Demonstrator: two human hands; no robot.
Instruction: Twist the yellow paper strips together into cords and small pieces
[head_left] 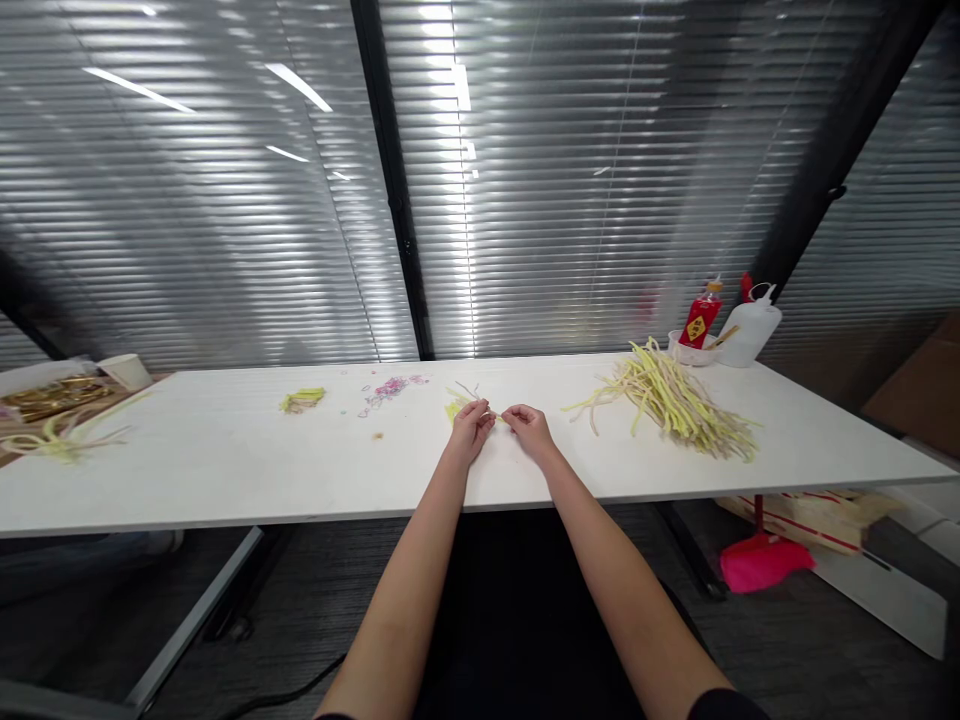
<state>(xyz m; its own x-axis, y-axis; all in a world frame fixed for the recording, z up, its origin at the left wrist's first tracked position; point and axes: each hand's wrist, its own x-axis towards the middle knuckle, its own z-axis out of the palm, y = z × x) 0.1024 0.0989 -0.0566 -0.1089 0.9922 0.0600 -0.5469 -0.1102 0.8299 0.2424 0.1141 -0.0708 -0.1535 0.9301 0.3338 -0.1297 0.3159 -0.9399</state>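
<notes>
Strand bundle (454, 409), pale yellow, is held in a narrow pinch by left hand (472, 427) and right hand (529, 429) at the white table (315, 470), between pink bands (391, 388) and the larger strand pile (667, 402).

Dressed in black. Covered over the torso and lap by dark cloth (525, 620), too black to read seams or folds. Fitted with black sleeves (724, 704), visible only as edges at the bottom, more on the right. Bare along both forearms (412, 585), slender and tapering, and likewise at left hand (472, 428) and right hand (530, 430).
</notes>
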